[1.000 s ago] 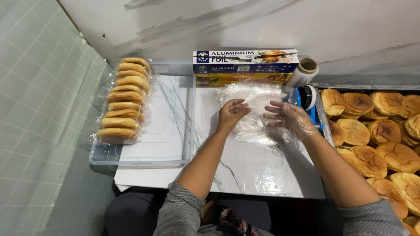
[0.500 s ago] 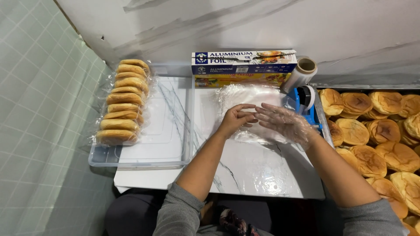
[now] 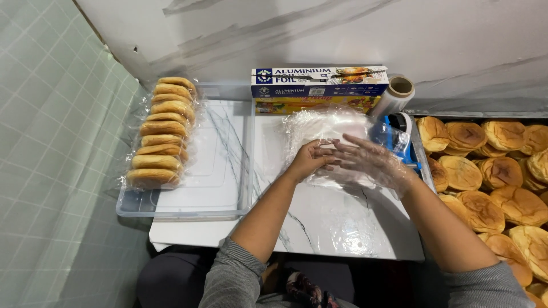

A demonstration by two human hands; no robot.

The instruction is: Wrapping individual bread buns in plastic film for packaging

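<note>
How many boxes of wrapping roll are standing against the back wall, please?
2: a blue foil box on top and a yellow box beneath it, both behind the plastic sheets; none seems hidden.

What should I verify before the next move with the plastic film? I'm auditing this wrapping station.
1. Both hands on the film: ok. Left hand and right hand meet over the clear plastic film.
2. Right hand gloved: ok, a clear glove covers it.
3. Left hand gloved: cannot tell.
4. Film lying flat: not ok, it is crumpled.
5. Tray room: ok. The clear tray holds wrapped buns only on its left side.
6. Unwrapped buns near: ok, right of the table.
</note>
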